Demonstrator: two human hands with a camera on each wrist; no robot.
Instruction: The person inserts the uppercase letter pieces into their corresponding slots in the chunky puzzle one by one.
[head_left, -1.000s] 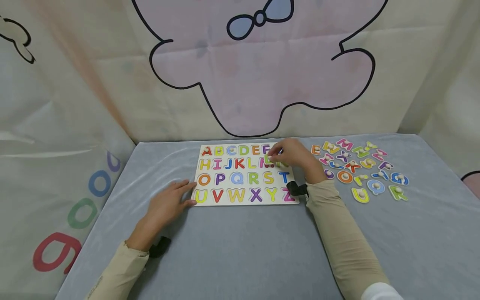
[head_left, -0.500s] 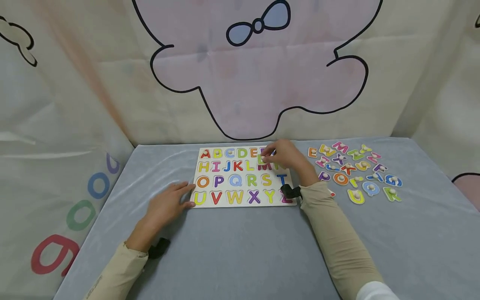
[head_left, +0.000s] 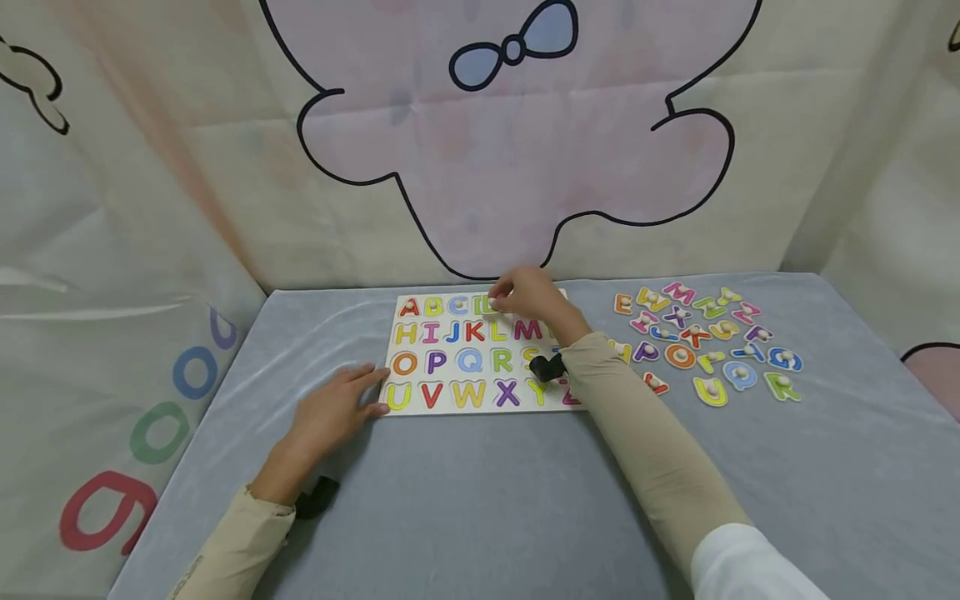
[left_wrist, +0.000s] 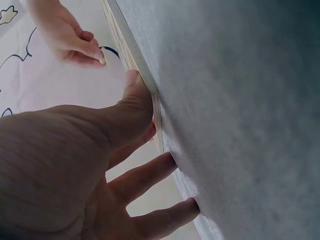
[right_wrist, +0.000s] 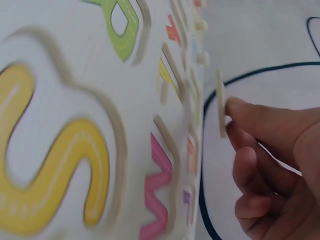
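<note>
A white alphabet board [head_left: 450,402] lies on the grey cloth, with rows of coloured letters. My right hand [head_left: 536,296] is over its top row, near D and E, pinching a green letter piece [head_left: 486,306] by its knob. In the right wrist view that piece [right_wrist: 221,105] appears edge-on at the fingertips of my right hand [right_wrist: 275,165], apart from the board. My left hand [head_left: 330,417] rests at the board's left edge; in the left wrist view the left hand [left_wrist: 100,150] has its thumb on the rim and its fingers extended.
Several loose knobbed letter pieces lie on the cloth to the right, among them an orange O [head_left: 680,356] and a yellow U [head_left: 710,392]. A printed curtain [head_left: 465,150] hangs behind the table.
My right hand has moved left along the top of the board, from near F to near D, carrying the green piece. The left hand stays at the board's edge.
</note>
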